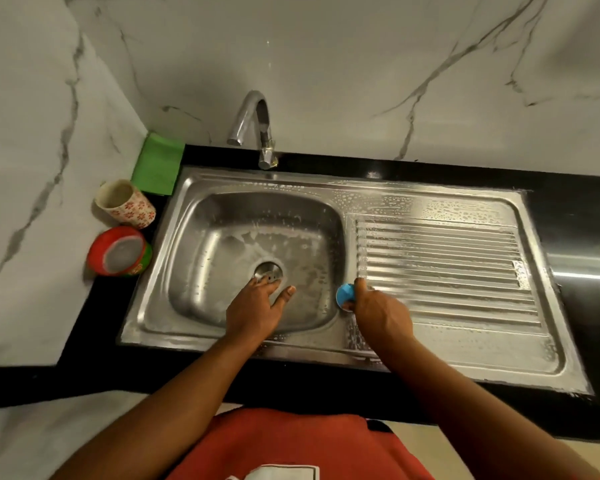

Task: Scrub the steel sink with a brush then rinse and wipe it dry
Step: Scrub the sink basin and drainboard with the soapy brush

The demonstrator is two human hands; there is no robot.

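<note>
We see the left hand reaching into the basin of the soapy steel sink, fingers spread and relaxed, holding nothing, fingertips at the drain. The right hand grips a blue brush at the basin's right rim, beside the ribbed drainboard. A green cloth lies at the back-left corner, left of the tap.
</note>
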